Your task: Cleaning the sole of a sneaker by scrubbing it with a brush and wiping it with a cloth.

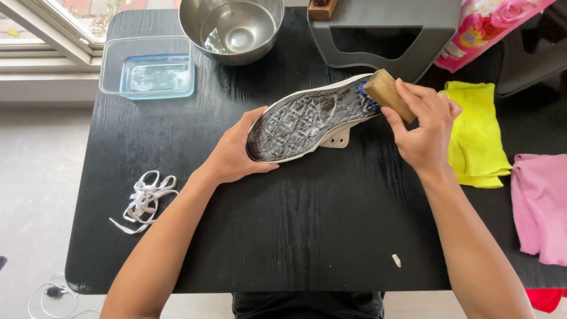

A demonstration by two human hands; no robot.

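Over the black wood-grain tabletop (pixel 307 236), both forearms reached forward from the near edge. The left hand (pixel 233 155) cupped the near end of a shoe (pixel 310 121), fingers wrapped under its edge and thumb along the rim, holding it sole-up and tilted. The right hand (pixel 426 127) gripped a wooden brush (pixel 388 94), fingers curled over the block, its blue bristles pressed against the far end of the sole. The sole was dark, patterned and streaked with white suds; its rim was white. White laces (pixel 144 199) lay in a loose heap near the left edge. To the right lay a folded yellow cloth (pixel 477 136) and a pink cloth (pixel 540 204). Farther back sat a clear rectangular tub (pixel 147 66) with a blue base and a round steel bowl (pixel 231 28). At the far right corner leaned a pink, flower-printed pouch (pixel 490 23).
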